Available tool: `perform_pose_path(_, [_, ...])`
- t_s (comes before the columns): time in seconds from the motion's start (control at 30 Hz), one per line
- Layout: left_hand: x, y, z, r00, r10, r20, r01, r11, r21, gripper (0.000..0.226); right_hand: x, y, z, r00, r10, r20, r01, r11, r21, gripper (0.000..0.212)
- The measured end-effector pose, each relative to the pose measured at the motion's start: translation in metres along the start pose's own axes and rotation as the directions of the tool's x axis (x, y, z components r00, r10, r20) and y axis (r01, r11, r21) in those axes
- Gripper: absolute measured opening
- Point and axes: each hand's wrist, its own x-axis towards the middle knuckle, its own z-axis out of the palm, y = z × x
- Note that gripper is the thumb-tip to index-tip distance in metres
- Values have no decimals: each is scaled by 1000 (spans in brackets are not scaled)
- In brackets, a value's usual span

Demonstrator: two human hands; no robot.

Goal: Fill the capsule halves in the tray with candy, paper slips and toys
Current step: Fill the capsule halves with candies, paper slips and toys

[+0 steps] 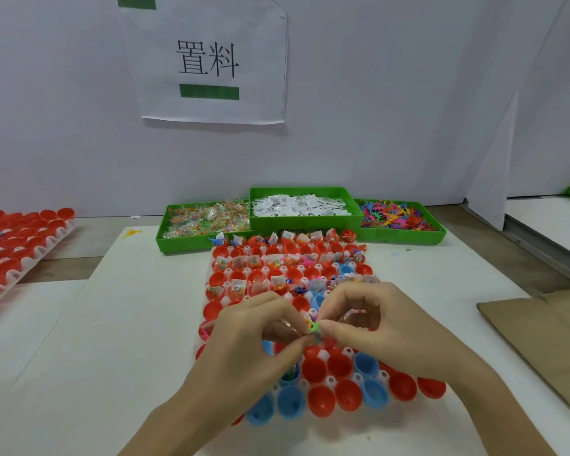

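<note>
White bench (pixel 119 324) against a plain wall. The tray (pixel 359 378) of red and blue capsule halves sits mid-bench, far rows already stuffed. Over it, left hand (pixel 257 337) and right hand (pixel 375 324) both pinch a small green toy (pixel 314 328), fingers curled tight around it.

Noted on rear wall: white paper sign (pixel 211 60) with printed characters and green bar. At right, flat on table: brown cardboard sheet (pixel 540 337).
</note>
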Motion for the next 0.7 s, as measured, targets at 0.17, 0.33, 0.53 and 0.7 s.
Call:
perform_pose_path(0.17, [-5, 2, 5, 999, -7, 42, -4, 964, 268, 14, -4, 4, -2, 992, 62, 114, -61, 998, -17, 3])
perform_pose_path(0.33, [-6, 2, 7, 991, -95, 90, 64, 951, 302, 14, -4, 6, 1, 983, 86, 161, -80, 996, -46, 11])
perform_pose_path(0.53, [-8, 0, 10, 986, -95, 140, 33, 919, 392, 17, -4, 4, 1, 979, 86, 182, -64, 990, -122, 9])
perform_pose_path(0.7, [-8, -2, 9, 988, -56, 144, -16, 889, 457, 20, -3, 1, 5, 982, 66, 176, -30, 979, -200, 12])
